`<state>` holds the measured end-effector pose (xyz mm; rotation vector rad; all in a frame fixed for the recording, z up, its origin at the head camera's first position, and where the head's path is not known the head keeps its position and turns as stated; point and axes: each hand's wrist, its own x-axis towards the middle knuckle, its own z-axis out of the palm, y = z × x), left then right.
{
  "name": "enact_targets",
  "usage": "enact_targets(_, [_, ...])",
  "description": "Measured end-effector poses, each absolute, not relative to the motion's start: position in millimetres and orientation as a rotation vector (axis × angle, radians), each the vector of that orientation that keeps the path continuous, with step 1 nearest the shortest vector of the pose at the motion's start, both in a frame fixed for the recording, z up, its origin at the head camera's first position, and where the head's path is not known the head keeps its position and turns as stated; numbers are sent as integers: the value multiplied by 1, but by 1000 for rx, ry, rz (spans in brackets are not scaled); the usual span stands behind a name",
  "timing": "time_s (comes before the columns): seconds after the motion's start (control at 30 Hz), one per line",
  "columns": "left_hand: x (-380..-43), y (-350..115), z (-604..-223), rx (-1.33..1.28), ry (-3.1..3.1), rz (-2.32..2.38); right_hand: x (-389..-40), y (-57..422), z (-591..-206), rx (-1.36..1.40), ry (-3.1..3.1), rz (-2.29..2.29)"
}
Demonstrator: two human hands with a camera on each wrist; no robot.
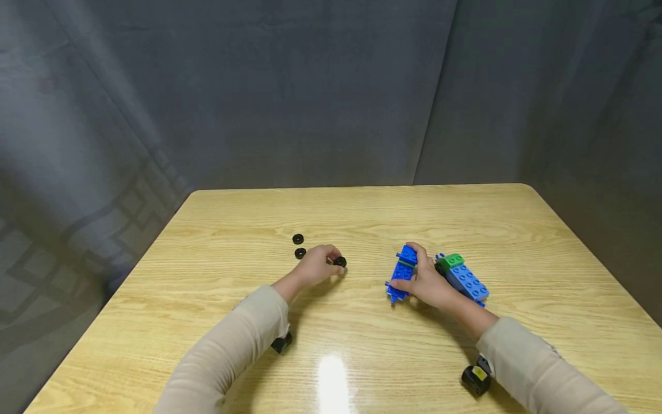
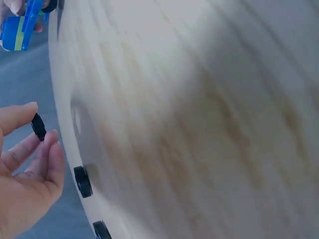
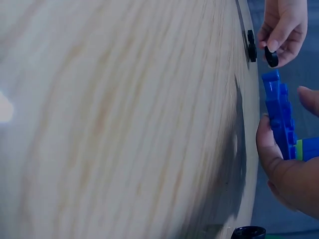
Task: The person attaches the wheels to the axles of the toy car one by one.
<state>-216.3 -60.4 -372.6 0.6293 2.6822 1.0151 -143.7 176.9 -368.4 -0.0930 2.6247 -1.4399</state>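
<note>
While left hand (image 1: 314,267) pinches a black wheel (image 1: 339,261), right hand (image 1: 433,286) grips a blue brick piece (image 1: 403,272), green-and-blue build (image 1: 467,280) just beside.

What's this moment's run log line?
left hand: pinches black wheel; right hand: holds blue build; table: two wheels, green-and-blue build

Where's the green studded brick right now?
In the head view, the green brick is just right of the right hand, at the far end of the light-blue brick.
</note>
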Motion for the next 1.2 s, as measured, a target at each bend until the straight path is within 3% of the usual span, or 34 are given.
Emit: enact_targets(1.2, [-196, -60, -352, 590, 2598, 1363, -136, 168, -358, -41, 2610, -1912])
